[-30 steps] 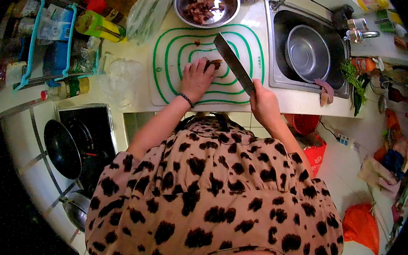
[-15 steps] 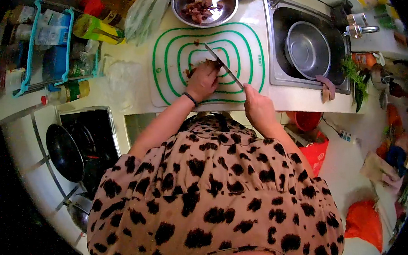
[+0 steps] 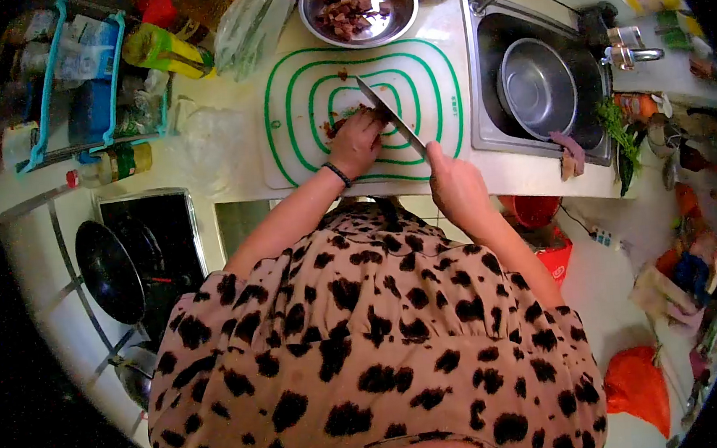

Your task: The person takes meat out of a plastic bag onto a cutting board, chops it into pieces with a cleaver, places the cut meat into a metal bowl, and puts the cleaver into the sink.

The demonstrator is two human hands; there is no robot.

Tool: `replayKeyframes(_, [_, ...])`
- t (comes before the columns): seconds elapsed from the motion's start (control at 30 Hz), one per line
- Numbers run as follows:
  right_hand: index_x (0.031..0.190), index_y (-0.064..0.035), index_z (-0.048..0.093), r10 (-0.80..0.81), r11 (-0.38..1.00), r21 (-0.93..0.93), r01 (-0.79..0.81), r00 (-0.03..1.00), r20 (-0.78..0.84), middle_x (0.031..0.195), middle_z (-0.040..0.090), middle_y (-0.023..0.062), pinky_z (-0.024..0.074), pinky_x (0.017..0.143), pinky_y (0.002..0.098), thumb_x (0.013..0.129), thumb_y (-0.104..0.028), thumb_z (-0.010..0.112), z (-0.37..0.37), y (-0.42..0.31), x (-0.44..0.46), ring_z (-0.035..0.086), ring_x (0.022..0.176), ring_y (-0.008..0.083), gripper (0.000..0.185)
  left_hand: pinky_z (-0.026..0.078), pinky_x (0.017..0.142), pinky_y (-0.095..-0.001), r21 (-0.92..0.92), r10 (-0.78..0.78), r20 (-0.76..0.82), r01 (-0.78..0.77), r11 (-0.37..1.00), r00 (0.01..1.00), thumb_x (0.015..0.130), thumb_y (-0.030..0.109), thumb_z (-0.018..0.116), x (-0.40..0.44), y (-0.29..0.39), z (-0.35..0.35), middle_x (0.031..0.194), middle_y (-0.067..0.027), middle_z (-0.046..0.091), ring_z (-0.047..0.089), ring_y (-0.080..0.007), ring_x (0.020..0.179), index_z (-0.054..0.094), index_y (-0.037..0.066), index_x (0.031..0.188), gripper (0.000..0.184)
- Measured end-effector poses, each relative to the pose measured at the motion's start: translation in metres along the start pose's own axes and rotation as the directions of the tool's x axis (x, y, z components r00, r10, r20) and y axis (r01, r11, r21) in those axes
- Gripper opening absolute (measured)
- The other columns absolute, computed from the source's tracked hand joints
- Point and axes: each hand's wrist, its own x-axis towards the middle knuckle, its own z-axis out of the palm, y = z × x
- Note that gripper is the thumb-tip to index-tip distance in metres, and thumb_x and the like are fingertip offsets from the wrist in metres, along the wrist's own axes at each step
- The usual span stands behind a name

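On the white cutting board (image 3: 287,166) with green rings, my left hand (image 3: 356,144) presses down on dark reddish-brown meat (image 3: 342,122), its fingers bent over the piece. My right hand (image 3: 456,184) grips the handle of a knife (image 3: 394,122). The blade points up and left, with its middle at the meat beside my left fingertips. A small scrap lies higher on the board. Behind the board stands a metal bowl (image 3: 307,24) with chopped meat pieces (image 3: 346,10) in it.
Right of the board is a sink (image 3: 486,134) holding a metal basin (image 3: 538,88). A cloth (image 3: 572,157) and green vegetables (image 3: 619,136) lie at its edge. Plastic bags, a yellow-green bottle (image 3: 166,49) and a rack (image 3: 49,88) stand left. A black pan (image 3: 110,271) is lower left.
The knife has come down and left to the meat, its blade now beside my left fingertips. My left hand has shifted slightly right and down, still on the meat.
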Motion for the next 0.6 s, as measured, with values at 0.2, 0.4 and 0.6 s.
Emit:
replayKeyframes(0.2, [0.112, -0.0018, 0.042, 0.054, 0.998, -0.039, -0.051, 0.994, 0.092, 0.074, 0.063, 0.0215, 0.0476, 0.058, 0.0516, 0.085, -0.004, 0.048, 0.021, 0.009, 0.039, 0.063, 0.069, 0.0417, 0.028, 0.05, 0.079, -0.0421, -0.03, -0.045, -0.006, 0.045, 0.999, 0.999, 0.07, 0.002, 0.062, -0.005, -0.003, 0.004, 0.098, -0.0128, 0.059, 0.057, -0.0334, 0.092, 0.062, 0.002, 0.094, 0.024])
replayKeyframes(0.4, [0.109, -0.0045, 0.042, 0.067, 0.993, 0.105, -0.062, 0.997, -0.048, 0.072, 0.062, 0.0233, 0.0463, 0.059, 0.0537, 0.085, -0.007, 0.048, 0.058, 0.024, 0.051, 0.061, 0.068, 0.0445, 0.025, 0.049, 0.079, -0.0434, -0.011, -0.001, -0.049, 0.0, 1.0, 0.999, 0.07, 0.002, 0.063, -0.007, -0.003, 0.003, 0.101, -0.0132, 0.058, 0.057, -0.0337, 0.093, 0.06, 0.002, 0.094, 0.024])
replayKeyframes(0.6, [0.104, -0.0043, 0.041, 0.083, 0.994, 0.071, -0.08, 0.996, -0.041, 0.068, 0.059, 0.0238, 0.0439, 0.056, 0.0548, 0.087, -0.006, 0.047, 0.021, 0.012, 0.018, 0.058, 0.065, 0.0455, 0.018, 0.048, 0.079, -0.0436, -0.005, -0.029, -0.035, 0.029, 1.0, 0.999, 0.07, 0.002, 0.062, -0.011, -0.003, 0.003, 0.098, -0.0131, 0.057, 0.056, -0.034, 0.092, 0.06, 0.003, 0.093, 0.023])
